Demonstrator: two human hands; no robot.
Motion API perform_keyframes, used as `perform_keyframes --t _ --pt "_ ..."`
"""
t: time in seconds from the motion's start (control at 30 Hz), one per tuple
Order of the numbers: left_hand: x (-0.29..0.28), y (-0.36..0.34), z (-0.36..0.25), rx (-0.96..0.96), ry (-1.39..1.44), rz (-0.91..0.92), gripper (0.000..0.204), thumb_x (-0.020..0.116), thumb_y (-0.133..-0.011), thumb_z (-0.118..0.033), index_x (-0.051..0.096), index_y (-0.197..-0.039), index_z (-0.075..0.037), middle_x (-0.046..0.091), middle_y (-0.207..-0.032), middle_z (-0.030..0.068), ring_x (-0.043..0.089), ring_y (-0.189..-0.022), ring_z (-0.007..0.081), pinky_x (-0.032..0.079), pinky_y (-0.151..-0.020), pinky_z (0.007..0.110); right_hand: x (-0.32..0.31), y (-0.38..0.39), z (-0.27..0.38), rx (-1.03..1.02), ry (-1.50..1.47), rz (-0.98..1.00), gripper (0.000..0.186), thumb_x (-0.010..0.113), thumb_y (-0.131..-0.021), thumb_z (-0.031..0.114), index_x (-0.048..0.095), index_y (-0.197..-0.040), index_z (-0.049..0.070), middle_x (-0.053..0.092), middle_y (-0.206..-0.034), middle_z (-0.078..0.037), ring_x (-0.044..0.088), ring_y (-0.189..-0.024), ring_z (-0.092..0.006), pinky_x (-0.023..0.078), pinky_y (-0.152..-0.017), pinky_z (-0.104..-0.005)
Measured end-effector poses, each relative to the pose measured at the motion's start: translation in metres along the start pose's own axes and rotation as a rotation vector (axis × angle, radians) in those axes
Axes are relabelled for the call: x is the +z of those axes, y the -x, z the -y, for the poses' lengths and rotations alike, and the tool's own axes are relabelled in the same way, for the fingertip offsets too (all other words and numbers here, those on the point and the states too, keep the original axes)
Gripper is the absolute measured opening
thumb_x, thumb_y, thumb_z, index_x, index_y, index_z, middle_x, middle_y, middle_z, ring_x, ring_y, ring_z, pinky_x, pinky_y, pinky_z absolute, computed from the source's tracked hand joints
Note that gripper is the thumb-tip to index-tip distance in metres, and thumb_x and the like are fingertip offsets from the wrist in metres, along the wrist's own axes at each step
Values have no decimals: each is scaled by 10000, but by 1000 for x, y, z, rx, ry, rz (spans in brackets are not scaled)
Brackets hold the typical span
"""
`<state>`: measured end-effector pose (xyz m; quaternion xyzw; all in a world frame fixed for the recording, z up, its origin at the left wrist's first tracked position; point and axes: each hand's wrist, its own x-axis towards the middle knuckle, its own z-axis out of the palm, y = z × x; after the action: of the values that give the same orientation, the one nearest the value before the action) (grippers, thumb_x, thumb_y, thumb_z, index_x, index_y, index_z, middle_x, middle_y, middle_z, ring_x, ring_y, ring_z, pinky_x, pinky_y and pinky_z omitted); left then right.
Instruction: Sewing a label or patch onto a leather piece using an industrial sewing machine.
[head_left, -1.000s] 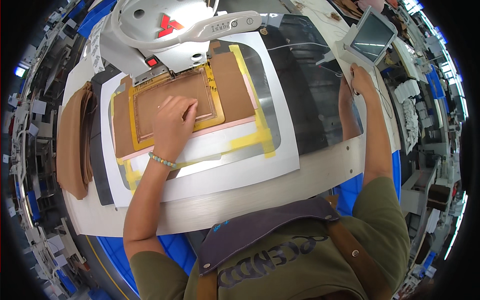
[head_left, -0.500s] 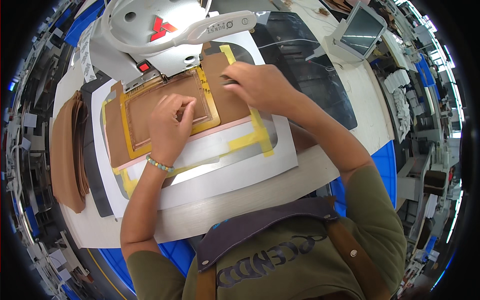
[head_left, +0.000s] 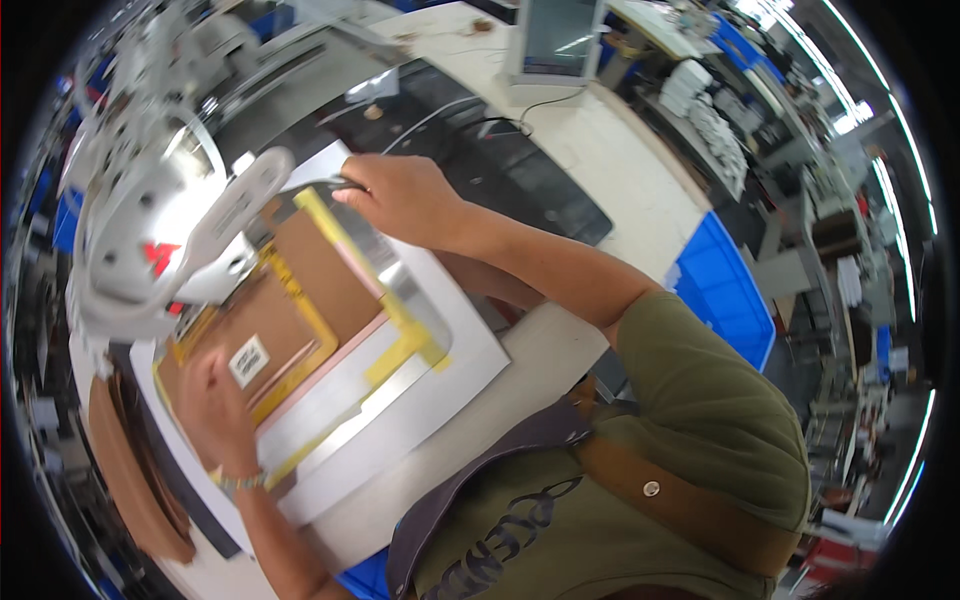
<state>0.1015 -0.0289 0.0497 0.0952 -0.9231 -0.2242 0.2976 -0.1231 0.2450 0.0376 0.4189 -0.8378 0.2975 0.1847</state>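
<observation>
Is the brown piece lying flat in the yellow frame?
Flat: the brown leather piece lies spread inside the yellow frame, left hand pressing on it.

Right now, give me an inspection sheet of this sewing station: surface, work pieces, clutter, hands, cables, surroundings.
Surface: white table, dark mat at its far side.
Job's things: brown leather panel in a yellow-taped template, under the white sewing machine.
Clutter: stacked brown pieces at left.
Hands: left hand flat on the panel; right hand at the template's far edge.
Cables: one runs from the screen.
Surroundings: blue bin, crowded benches.
</observation>
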Motion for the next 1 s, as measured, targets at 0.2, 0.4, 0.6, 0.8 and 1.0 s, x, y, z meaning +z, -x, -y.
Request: perform_keyframes --t 0.2,0.4,0.6,0.8,1.0 --pt "-123 61 108 -273 -310 51 543 384 -1129 -368 648 -1168 105 652 -1245 220 636 -1143 375 450 -1033 442 -121 54 -182 613 327 -456 201 623 -986 229 716 -1010 53 677 -1198 -150 666 -1035 -351 547 -827 -442" --pt "-130 77 98 -240 -662 57 531 499 -1067 -465 743 -1140 1 652 -1336 235 595 -1250 412 456 -1081 470 -137 113 -255 510 701 -99 274 596 -1004 234 739 -1097 20 359 -1640 -142 334 -1468 -422 387 -1117 -564" --pt "-121 96 83 -184 -651 -17 490 544 -1051 -440 742 -1147 -2 640 -1353 237 571 -1289 413 451 -1095 487 -117 119 -275 470 710 -146 224 623 -968 206 740 -1054 35 264 -1684 -152 254 -1530 -401 291 -1167 -629" --pt "-121 102 74 -273 -604 24 417 591 -1037 -363 751 -1148 5 623 -1381 241 572 -1300 394 454 -1105 467 -109 112 -278 455 663 -245 198 648 -938 175 735 -1024 19 275 -1674 -173 253 -1532 -390 282 -1181 -609" --pt "-118 90 54 -234 -535 3 452 572 -1046 -374 744 -1155 29 623 -1387 243 580 -1293 391 450 -1109 468 -142 95 -284 421 788 -354 172 656 -936 157 729 -982 8 318 -1643 -161 254 -1522 -399 281 -1178 -621"
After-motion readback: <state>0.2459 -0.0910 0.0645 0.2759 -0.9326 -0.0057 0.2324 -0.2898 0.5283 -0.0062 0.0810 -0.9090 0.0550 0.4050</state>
